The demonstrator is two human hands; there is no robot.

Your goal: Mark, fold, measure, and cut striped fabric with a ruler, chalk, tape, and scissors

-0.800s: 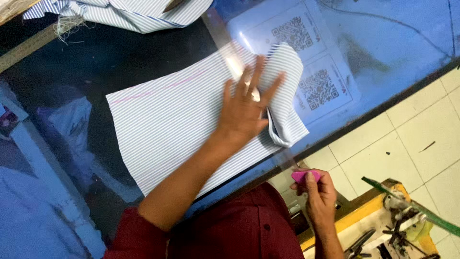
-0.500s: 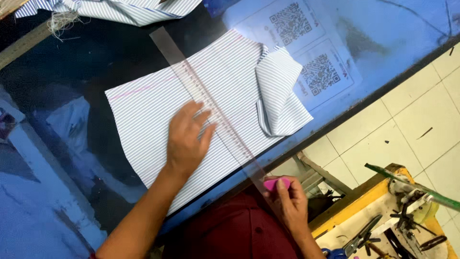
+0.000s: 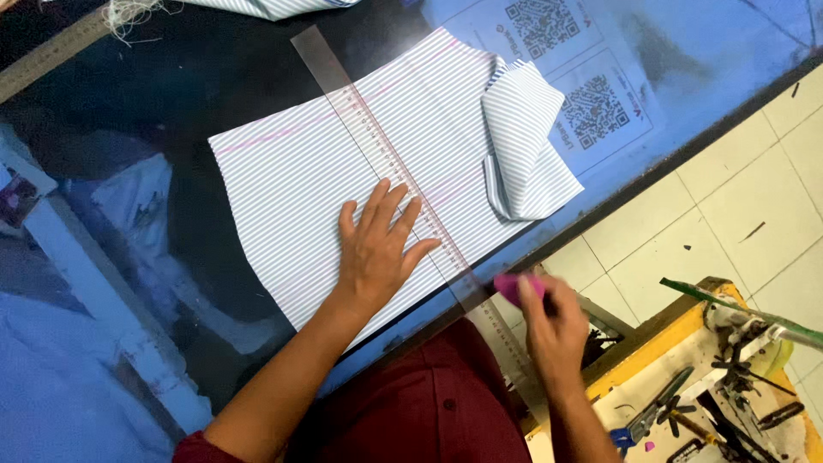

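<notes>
A piece of white fabric with thin blue stripes (image 3: pixel 300 197) lies flat on the glass-topped table (image 3: pixel 154 94), its right corner folded over (image 3: pixel 519 141). A long clear ruler (image 3: pixel 377 141) lies diagonally across it. My left hand (image 3: pixel 377 249) presses flat on the fabric beside the ruler's near end, fingers spread. My right hand (image 3: pixel 553 321) hovers just off the table's near edge, pinching a pink piece of tailor's chalk (image 3: pixel 517 287) close to the ruler's lower end. Faint pink lines mark the cloth.
More striped fabric (image 3: pixel 266 7) and a metal ruler (image 3: pixel 51 56) lie at the table's far edge. Printed paper sheets (image 3: pixel 591 103) sit under the glass at right. A yellow stand with scissors and tools (image 3: pixel 686 403) is on the tiled floor at lower right.
My left hand slid down the fabric from the folded corner toward the near edge. The ruler now lies across the cloth. My right hand rose with the chalk toward the ruler's lower end.
</notes>
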